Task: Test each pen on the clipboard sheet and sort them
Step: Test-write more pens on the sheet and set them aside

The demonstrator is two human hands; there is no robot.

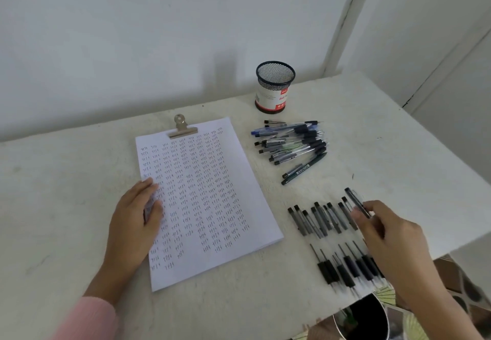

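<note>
sleeve (87, 318): pink, on left forearm, nearest bottom edge of view.
right hand (393, 238): curled; pinches a dark pen (356, 201) btwn thumb and fingertips at its near end, shaft tilted up and away, over front-right of table (66, 180).
row of pens (321, 222): black/grey, laid side by side, just left of right hand and partly hidden under it; ends right where dark pen is held. Touching it or not: cannot tell, too blurred.
left hand (132, 220): flat, fingers straight; presses left margin of clipboard sheet (212, 180), holds nothing.
clipboard sheet: mid-table, packed w/ columns of small test marks; blank only along bottom, mostly lower right.
clip (182, 127): metal, bites top edge of sheet.
loose pile (292, 141): mixed blue/clear/black pens, right of sheet's upper half, well apart from row; dark green pen (305, 169) at its near edge.
mesh cup (275, 87): upright behind pile, near wall; no pens showing above rim.
step: prob. the sorting half of a cycle, w/ dark pen either going down at row's end or coming up from it. Cannot tell which from one view.
nxt move: if setting down, calls for laying it parallel to neighbours, then a reach to loose pile. If lifting, calls for a re-grip to a writing hold and tip brought to blank patch low on sheet, w/ left hand pinning paper.
</note>
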